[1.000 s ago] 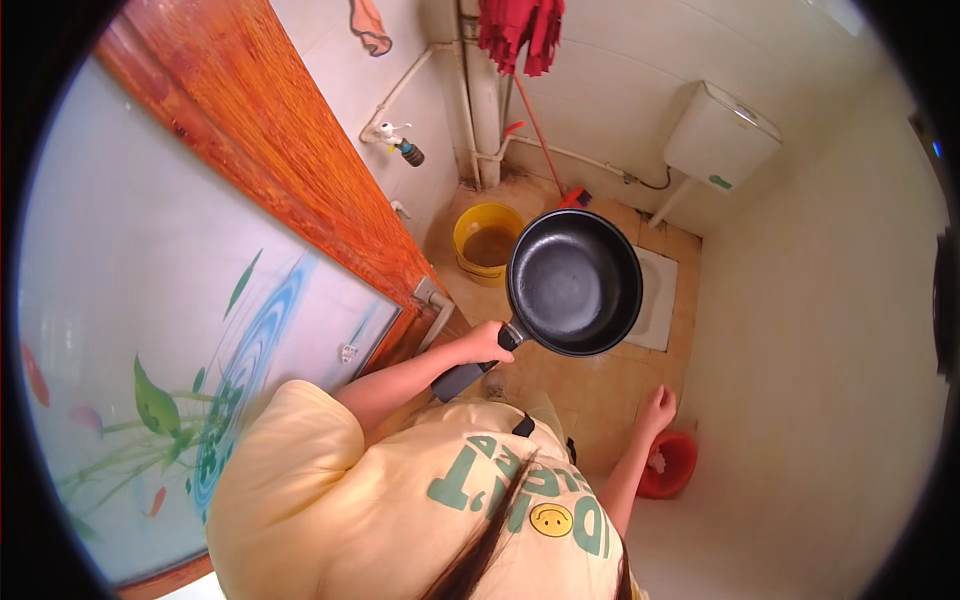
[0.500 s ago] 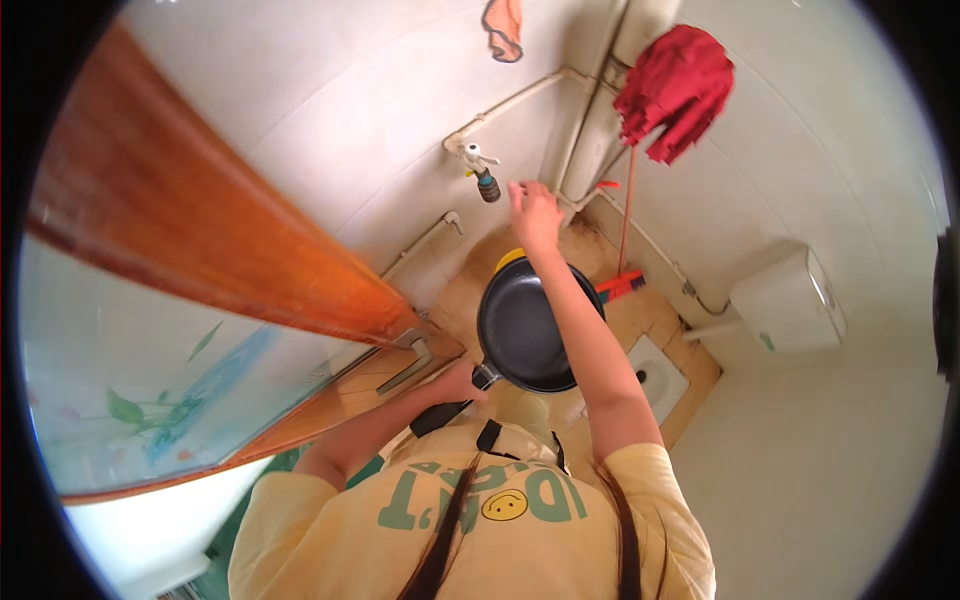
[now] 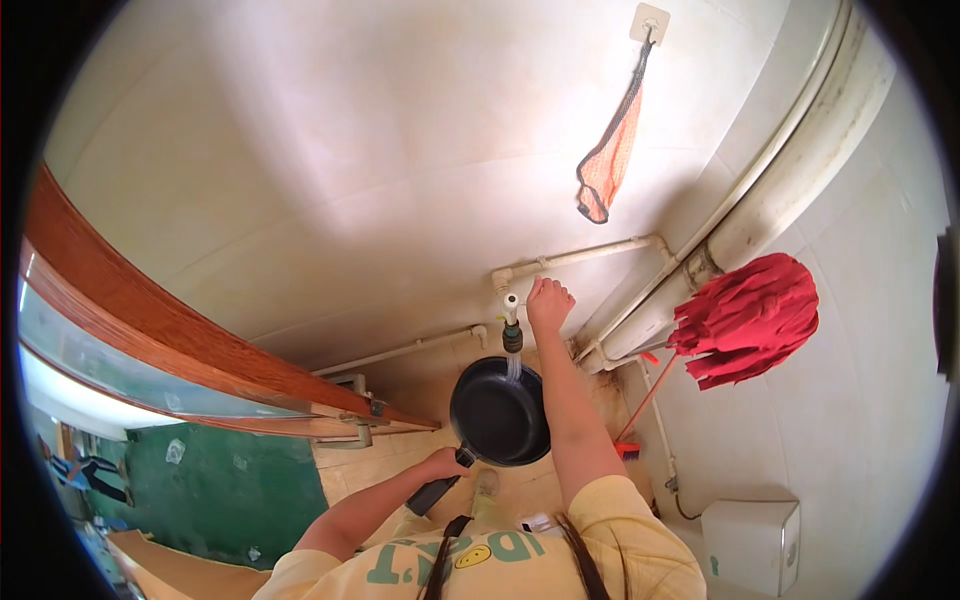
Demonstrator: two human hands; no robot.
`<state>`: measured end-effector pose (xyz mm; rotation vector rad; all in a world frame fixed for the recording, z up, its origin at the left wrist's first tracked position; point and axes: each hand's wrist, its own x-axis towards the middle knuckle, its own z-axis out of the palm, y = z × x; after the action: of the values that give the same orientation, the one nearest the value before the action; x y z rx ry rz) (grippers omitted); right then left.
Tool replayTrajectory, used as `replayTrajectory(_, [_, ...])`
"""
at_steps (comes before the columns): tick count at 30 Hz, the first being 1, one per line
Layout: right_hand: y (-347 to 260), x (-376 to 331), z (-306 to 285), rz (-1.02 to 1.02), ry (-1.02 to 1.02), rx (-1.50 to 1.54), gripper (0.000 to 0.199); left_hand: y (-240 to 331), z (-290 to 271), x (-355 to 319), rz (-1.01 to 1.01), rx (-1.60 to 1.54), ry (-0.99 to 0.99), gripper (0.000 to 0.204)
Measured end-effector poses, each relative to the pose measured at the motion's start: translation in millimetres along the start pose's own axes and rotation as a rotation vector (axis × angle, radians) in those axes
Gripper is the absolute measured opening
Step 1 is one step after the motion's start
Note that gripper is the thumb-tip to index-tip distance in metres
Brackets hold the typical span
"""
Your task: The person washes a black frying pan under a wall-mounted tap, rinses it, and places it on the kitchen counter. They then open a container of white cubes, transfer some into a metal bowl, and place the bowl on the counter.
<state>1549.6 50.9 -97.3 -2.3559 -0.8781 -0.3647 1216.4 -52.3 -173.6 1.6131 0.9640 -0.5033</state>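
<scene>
Head view, frame centre: left hand (image 3: 443,464) clenches a black frying pan (image 3: 499,411) under the running wall tap (image 3: 511,322), which the right hand (image 3: 549,301) grips.

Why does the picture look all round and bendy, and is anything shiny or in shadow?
In the head view, the fisheye lens bends the wooden door and the wall pipe into curves, and the corners go black. The orange net bag casts a soft shadow on the wall. The black pan shows a faint sheen. The picture is sharp, not blurry.
</scene>
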Motion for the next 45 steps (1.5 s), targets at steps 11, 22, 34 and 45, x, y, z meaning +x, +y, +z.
replayTrajectory(11, [-81, 185, -172, -0.068, 0.423, 0.523, 0.031, 33, 10, 17, 0.026, -0.326, 0.060, 0.032])
replayTrajectory(22, [-82, 261, -335, -0.415, 0.695, 0.716, 0.015, 50, 10, 23, 0.037, -0.300, 0.076, 0.036])
replayTrajectory(34, [-34, 161, -304, -0.369, 0.808, 1.314, 0.015, 33, 8, 28, 0.129, -0.408, 0.104, 0.029])
replayTrajectory(45, [41, 50, -208, 0.138, -0.449, 1.063, 0.010, 50, 4, 25, 0.124, -0.498, 0.050, 0.026])
